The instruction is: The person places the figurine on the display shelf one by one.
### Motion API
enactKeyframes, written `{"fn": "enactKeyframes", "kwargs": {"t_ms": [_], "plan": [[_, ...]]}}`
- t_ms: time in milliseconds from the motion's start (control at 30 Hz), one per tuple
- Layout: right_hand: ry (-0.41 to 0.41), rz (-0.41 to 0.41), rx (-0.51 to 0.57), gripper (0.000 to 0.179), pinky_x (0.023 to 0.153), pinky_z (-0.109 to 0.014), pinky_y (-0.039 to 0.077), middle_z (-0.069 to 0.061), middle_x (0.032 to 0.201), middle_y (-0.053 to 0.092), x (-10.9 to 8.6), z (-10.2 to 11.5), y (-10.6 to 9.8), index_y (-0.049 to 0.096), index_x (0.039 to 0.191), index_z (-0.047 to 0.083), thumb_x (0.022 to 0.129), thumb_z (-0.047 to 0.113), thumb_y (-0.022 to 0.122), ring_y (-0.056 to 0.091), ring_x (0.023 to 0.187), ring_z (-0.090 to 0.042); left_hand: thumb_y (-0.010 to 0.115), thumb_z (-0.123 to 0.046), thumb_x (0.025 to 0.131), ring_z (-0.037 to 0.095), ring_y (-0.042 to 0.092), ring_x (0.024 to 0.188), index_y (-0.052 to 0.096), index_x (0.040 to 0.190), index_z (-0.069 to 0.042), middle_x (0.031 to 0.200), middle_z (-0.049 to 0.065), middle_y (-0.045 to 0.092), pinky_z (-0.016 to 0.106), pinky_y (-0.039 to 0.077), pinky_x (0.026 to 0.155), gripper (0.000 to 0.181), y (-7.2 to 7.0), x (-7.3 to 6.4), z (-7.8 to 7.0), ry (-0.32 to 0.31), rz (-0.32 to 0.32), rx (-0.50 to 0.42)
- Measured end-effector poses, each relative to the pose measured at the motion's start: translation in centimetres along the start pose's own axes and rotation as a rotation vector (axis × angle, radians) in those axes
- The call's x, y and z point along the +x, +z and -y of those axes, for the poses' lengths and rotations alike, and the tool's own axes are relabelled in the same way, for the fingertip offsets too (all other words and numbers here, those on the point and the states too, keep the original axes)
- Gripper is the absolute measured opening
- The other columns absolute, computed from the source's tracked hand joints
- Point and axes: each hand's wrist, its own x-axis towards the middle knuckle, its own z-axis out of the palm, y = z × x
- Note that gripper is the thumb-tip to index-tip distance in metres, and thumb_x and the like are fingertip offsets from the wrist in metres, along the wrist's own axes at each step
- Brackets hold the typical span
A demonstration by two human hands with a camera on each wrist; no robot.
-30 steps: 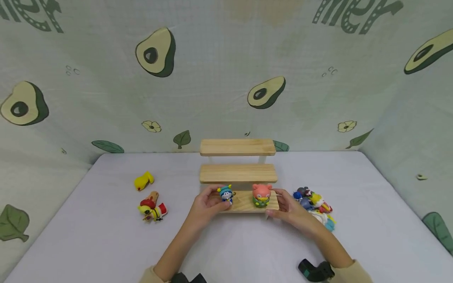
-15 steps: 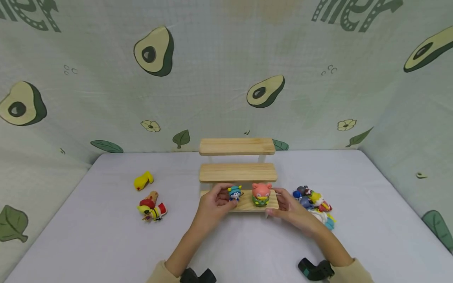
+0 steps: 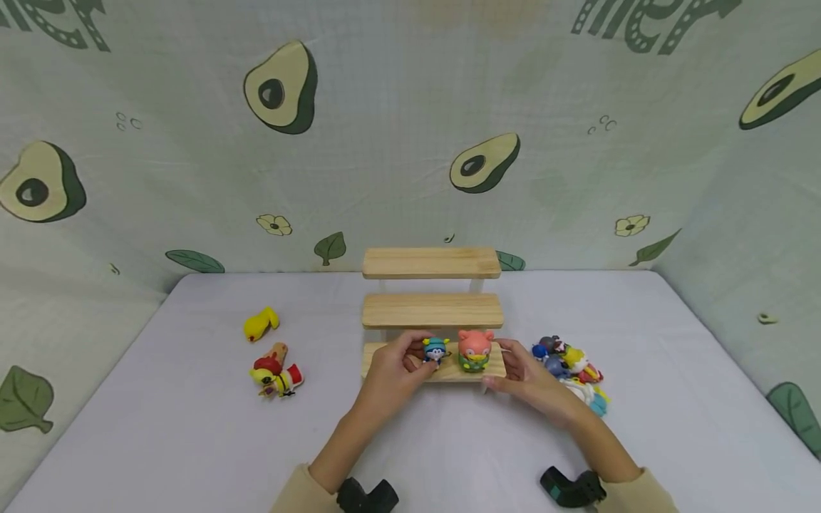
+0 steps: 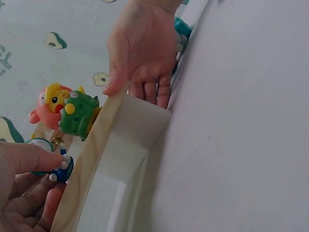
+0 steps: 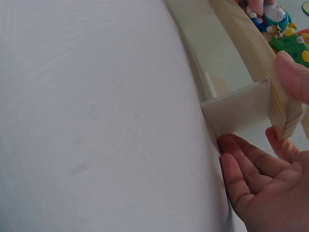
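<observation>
Head; L hand [image 3: 393, 370] pinches blue fig [image 3: 436, 350]; fig at fingertips [image 4: 46, 158]; R hand [image 3: 529, 381] grips btm shelf [image 3: 450, 371]

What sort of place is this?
Probably a little tabletop play or filming corner, set up indoors. There's a white cloth-covered table, a pale avocado-print fabric backdrop around it, and a pink-and-green toy figure on a three-step pale wooden shelf.

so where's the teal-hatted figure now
In the head view, the teal-hatted figure is at the lowest shelf, held by the left hand, left of the pink figure.
</observation>
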Motion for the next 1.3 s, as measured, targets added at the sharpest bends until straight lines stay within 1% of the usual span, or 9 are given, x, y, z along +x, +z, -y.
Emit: {"fn": "enactKeyframes", "kwargs": {"t_ms": [200, 367, 500, 633, 900, 1100, 1300], "plan": [[-0.004, 0.005, 0.006, 0.073, 0.101, -0.044, 0.040, -0.024, 0.141, 0.039, -0.10, -0.01, 0.01, 0.022, 0.141, 0.006, 0.086, 0.025, 0.066, 0.039, 0.130, -0.038, 0.072, -0.006, 0.079, 0.006, 0.048, 0.063, 0.061, 0.110, -0.008, 0.087, 0.003, 0.066, 0.018, 0.042, 0.054, 0.033, 0.24, 0.02, -0.29, 0.013, -0.011, 0.071], [-0.010, 0.005, -0.005, 0.073, 0.101, -0.045, 0.040, -0.023, 0.141, 0.039, -0.07, 0.04, -0.11, 0.022, 0.141, 0.006, 0.086, 0.025, 0.066, 0.038, 0.131, -0.038, 0.072, -0.008, 0.079, 0.006, 0.048, 0.064, 0.061, 0.110, -0.009, 0.086, 0.002, 0.066, 0.018, 0.041, 0.054, 0.033, 0.36, 0.14, -0.45, 0.018, -0.022, 0.127], [-0.006, 0.008, -0.014, 0.073, 0.102, -0.045, 0.039, -0.023, 0.142, 0.038, -0.01, 0.10, -0.05, 0.023, 0.142, 0.007, 0.086, 0.026, 0.066, 0.036, 0.132, -0.038, 0.073, -0.009, 0.079, 0.009, 0.050, 0.068, 0.061, 0.110, -0.010, 0.084, 0.002, 0.065, 0.018, 0.040, 0.055, 0.033, 0.37, 0.09, -0.55, 0.011, -0.030, 0.162], [-0.009, 0.008, -0.011, 0.073, 0.102, -0.046, 0.039, -0.023, 0.142, 0.038, -0.02, 0.18, 0.00, 0.023, 0.141, 0.007, 0.086, 0.026, 0.066, 0.036, 0.132, -0.038, 0.073, -0.009, 0.078, 0.012, 0.050, 0.070, 0.061, 0.109, -0.009, 0.083, 0.001, 0.063, 0.017, 0.038, 0.055, 0.033, 0.41, 0.05, -0.60, 0.018, -0.037, 0.180], [-0.012, 0.004, -0.008, 0.072, 0.101, -0.045, 0.039, -0.023, 0.141, 0.039, -0.08, 0.17, 0.05, 0.023, 0.141, 0.006, 0.086, 0.025, 0.066, 0.038, 0.131, -0.037, 0.072, -0.009, 0.078, 0.009, 0.046, 0.070, 0.061, 0.109, -0.010, 0.080, -0.002, 0.059, 0.017, 0.034, 0.055, 0.033, 0.56, 0.02, -0.60, 0.008, -0.039, 0.201], [-0.019, 0.001, -0.002, 0.073, 0.101, -0.045, 0.040, -0.023, 0.141, 0.039, -0.16, 0.07, 0.03, 0.023, 0.141, 0.006, 0.086, 0.025, 0.066, 0.038, 0.131, -0.038, 0.071, -0.009, 0.079, 0.009, 0.045, 0.068, 0.060, 0.109, -0.010, 0.080, -0.001, 0.059, 0.018, 0.033, 0.053, 0.032, 0.54, 0.04, -0.57, 0.019, -0.035, 0.207], [-0.014, 0.000, -0.004, 0.073, 0.101, -0.045, 0.039, -0.023, 0.141, 0.040, -0.12, 0.09, 0.07, 0.023, 0.141, 0.007, 0.086, 0.025, 0.066, 0.038, 0.130, -0.037, 0.071, -0.009, 0.079, 0.008, 0.044, 0.067, 0.060, 0.109, -0.010, 0.081, -0.001, 0.060, 0.017, 0.033, 0.052, 0.032, 0.49, 0.01, -0.62, 0.010, -0.035, 0.209]]}}
